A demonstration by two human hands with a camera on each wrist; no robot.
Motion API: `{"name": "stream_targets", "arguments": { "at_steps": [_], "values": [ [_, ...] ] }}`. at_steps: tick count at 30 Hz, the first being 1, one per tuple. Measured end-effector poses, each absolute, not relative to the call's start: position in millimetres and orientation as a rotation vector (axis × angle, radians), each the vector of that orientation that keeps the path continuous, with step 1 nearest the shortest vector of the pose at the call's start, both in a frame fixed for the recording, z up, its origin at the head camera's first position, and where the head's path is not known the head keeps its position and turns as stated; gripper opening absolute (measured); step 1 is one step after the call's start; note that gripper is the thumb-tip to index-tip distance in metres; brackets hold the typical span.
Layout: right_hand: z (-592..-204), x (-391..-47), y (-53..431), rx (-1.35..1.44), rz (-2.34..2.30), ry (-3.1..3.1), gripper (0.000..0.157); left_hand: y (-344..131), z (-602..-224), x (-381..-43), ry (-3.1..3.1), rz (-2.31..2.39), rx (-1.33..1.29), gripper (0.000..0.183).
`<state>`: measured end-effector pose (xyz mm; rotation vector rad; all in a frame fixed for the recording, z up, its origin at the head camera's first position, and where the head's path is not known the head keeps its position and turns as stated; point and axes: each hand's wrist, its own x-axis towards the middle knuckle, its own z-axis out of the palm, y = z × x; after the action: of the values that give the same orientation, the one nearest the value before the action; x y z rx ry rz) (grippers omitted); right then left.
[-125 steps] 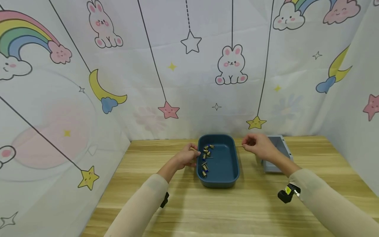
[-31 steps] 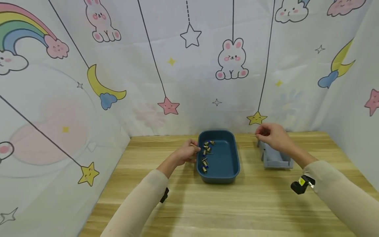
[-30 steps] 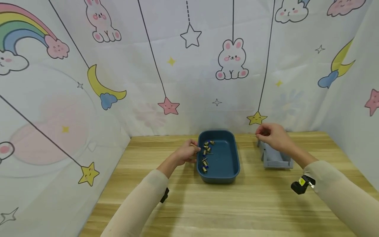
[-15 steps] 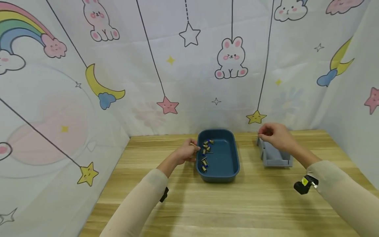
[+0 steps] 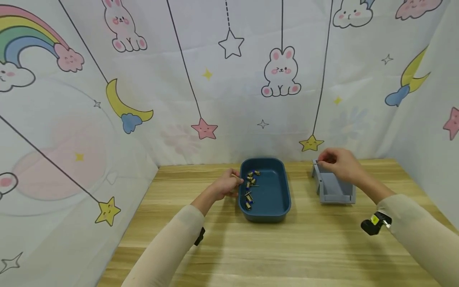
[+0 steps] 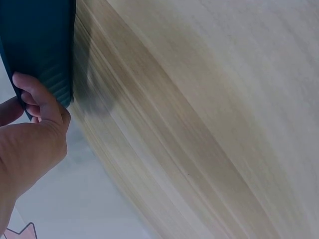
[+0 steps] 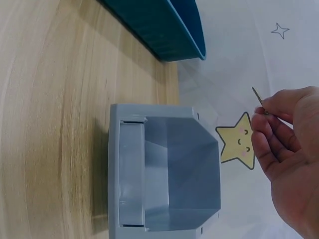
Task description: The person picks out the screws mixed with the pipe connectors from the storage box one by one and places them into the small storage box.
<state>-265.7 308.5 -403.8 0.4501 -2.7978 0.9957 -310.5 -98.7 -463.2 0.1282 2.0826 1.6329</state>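
A screw [image 7: 257,95] sticks out from between the thumb and forefinger of my right hand [image 5: 338,162], which pinches it above the rear left of a grey plastic bin [image 5: 337,198]. In the right wrist view the visible inside of that bin is bare. My left hand [image 5: 226,184] grips the left wall of a dark blue tub [image 5: 265,218], its thumb and fingers on either side of the rim, as the left wrist view [image 6: 35,134] shows. Along the tub's left side lie several brass fittings [image 5: 248,184], some with blue rings, and a loose screw [image 5: 255,185].
Both containers stand near the back edge of a wood-grain table [image 5: 265,255], with a strip of tabletop between them. Behind it hangs a white cloth [image 5: 236,107] printed with rabbits, stars and moons. More cloth closes off the left and right sides.
My right hand has moved right with the screw, from beside the blue tub to above the grey bin. My left hand stays on the tub's rim.
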Motion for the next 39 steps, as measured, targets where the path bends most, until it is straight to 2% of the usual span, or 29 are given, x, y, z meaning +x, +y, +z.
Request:
{"name": "stream_targets", "arguments": {
  "at_steps": [39],
  "values": [
    [-422,-266,337,0.349,0.910,-2.827,0.014,-100,-465,-310,2.092,1.612,0.139,0.041]
  ]
}}
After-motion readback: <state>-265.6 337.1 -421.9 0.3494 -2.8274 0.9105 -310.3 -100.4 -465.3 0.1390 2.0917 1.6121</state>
